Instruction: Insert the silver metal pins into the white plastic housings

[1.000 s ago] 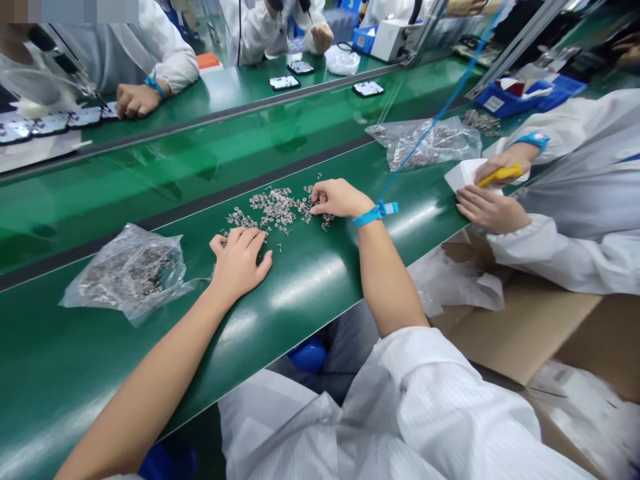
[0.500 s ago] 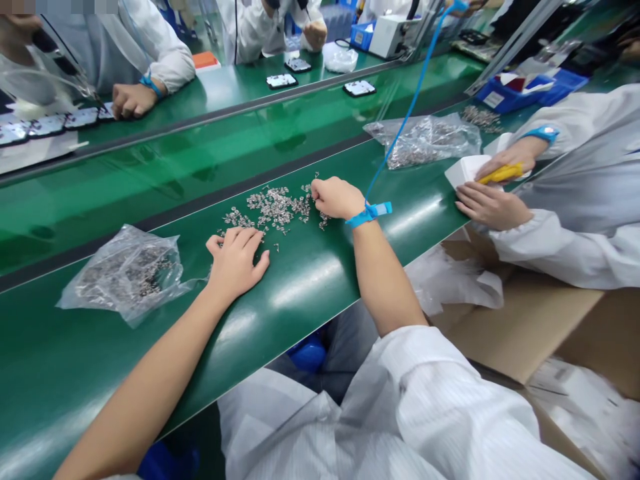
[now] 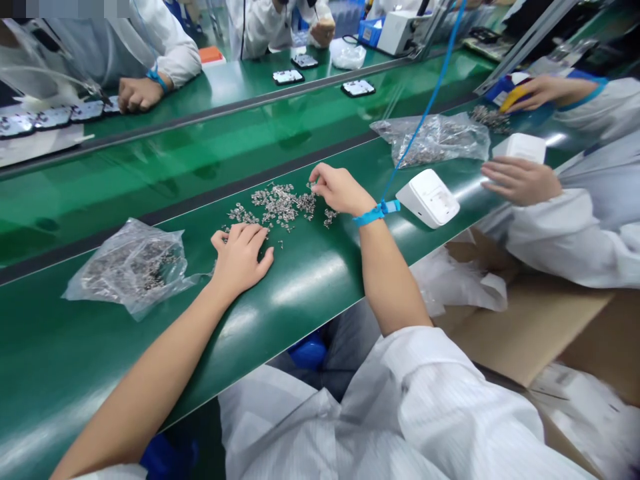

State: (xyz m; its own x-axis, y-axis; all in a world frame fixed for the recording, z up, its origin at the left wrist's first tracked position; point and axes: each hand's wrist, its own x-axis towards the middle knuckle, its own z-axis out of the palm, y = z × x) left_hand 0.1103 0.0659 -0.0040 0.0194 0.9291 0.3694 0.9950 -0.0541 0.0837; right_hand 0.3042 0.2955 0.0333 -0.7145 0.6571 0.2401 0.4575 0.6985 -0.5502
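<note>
Small shiny metal parts (image 3: pixel 277 202) lie loosely spread on the green work surface (image 3: pixel 305 280); their exact kind is too small to tell. At the near left edge of the pile my left hand (image 3: pixel 242 259) rests palm down, fingers spread, over a few of the parts. My right hand (image 3: pixel 341 189), wearing a blue wrist strap (image 3: pixel 377 212), is at the pile's right end with fingertips pinched together. What it holds, if anything, is too small to make out. A clear plastic bag (image 3: pixel 131 267) of similar parts lies left of my left hand.
A white boxy device (image 3: pixel 431 199) sits right of my right wrist. Beyond it are another bag of parts (image 3: pixel 435 139) and a co-worker's hand (image 3: pixel 525 180) on a second white device (image 3: pixel 520 148). A blue cord (image 3: pixel 425 110) runs up from my strap. An open carton (image 3: pixel 525 327) stands below.
One white device now stands beside my right wrist. The co-worker's hand with the yellow tool has moved back and right, toward the blue bin. My right hand's fingers have shifted slightly at the pile.
</note>
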